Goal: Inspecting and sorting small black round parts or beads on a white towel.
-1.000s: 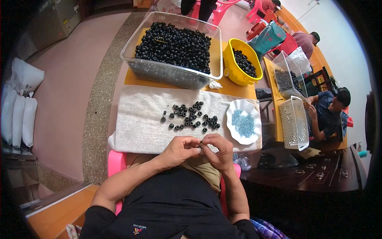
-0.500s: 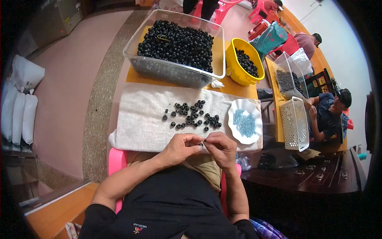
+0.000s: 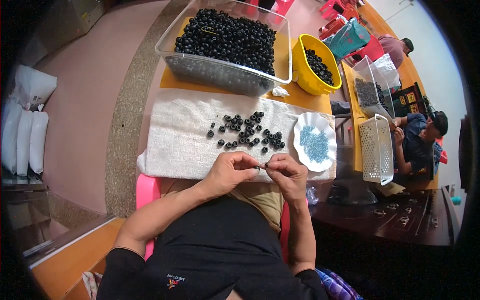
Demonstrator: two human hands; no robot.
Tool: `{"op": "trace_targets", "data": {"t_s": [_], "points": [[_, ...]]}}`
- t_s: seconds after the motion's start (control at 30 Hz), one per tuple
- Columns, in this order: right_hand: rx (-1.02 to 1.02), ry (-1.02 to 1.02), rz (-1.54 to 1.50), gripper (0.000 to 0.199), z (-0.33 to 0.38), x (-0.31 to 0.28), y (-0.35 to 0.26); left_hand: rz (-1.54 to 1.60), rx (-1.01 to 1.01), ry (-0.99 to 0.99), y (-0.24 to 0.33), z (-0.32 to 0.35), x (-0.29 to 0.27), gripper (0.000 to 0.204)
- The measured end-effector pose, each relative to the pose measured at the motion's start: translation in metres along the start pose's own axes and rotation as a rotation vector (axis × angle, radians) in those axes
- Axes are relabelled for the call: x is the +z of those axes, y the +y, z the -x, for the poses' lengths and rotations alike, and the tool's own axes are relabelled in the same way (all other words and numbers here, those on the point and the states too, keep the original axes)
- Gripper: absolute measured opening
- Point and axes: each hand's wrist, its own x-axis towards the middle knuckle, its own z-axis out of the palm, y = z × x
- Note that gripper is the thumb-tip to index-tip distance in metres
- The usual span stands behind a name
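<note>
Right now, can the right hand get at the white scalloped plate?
Likely yes: the white plate lies just beyond and right of the right hand, nothing visible between them, though that hand seems to be pinching something small beside the left hand.

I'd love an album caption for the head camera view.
Fine handwork: left hand pinches a dark piece, right hand close beside it, near black beads on a white towel.

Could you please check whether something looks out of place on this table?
Two small things stand out. A yellow curved strip lies on the black pieces in the clear bin, oddly coloured among them. A crumpled white scrap, perhaps tissue, lies by the bin's near right corner, looking like litter.
</note>
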Motion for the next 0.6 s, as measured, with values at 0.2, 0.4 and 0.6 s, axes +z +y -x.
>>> {"op": "trace_targets", "data": {"t_s": [0.2,0.4,0.6], "points": [[0.040,-0.010,-0.043,0.012,0.0017,-0.0002,0.0011,-0.005,0.003,0.010,0.0019,0.0003,0.0007,0.018],[0.094,-0.054,-0.131,0.015,0.0006,0.0010,-0.0057,0.028,-0.029,-0.012,0.0046,0.0013,0.0007,0.019],[0.140,-0.054,-0.156,0.014,0.0003,0.0038,-0.0070,0.036,-0.017,-0.026,0.0072,0.0014,0.0020,0.020]]}}
